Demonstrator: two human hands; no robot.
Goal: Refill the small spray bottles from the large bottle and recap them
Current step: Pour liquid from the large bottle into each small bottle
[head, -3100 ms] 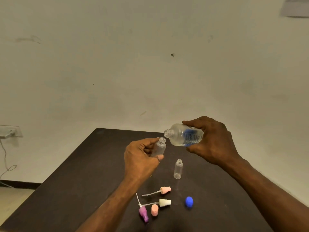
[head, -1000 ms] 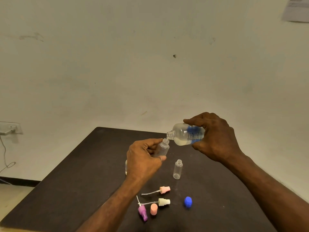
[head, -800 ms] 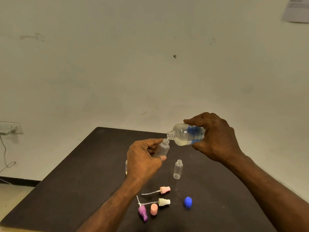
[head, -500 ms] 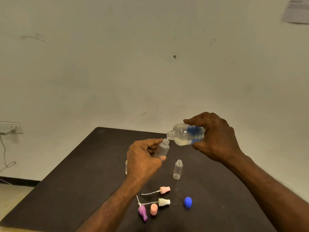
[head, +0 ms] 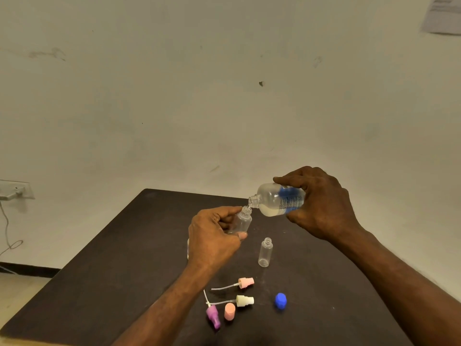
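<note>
My right hand (head: 321, 206) grips the large clear bottle (head: 277, 199) with a blue label, tipped so its open mouth touches the neck of a small clear spray bottle (head: 242, 221). My left hand (head: 212, 236) holds that small bottle above the dark table (head: 112, 270). A thin stream runs between the two mouths. A second small bottle (head: 265, 252) stands uncapped on the table. A third small bottle (head: 188, 248) peeks out behind my left wrist, mostly hidden.
Loose on the near table lie a pink spray head (head: 245, 282), a cream spray head (head: 244, 301), a purple spray head (head: 213, 316), a peach cap (head: 229, 311) and a blue cap (head: 280, 300). A wall socket (head: 15, 191) sits at left.
Since three seconds ago the large bottle has come down to the small bottle's mouth and tilted. Over the last second both hands have held still.
</note>
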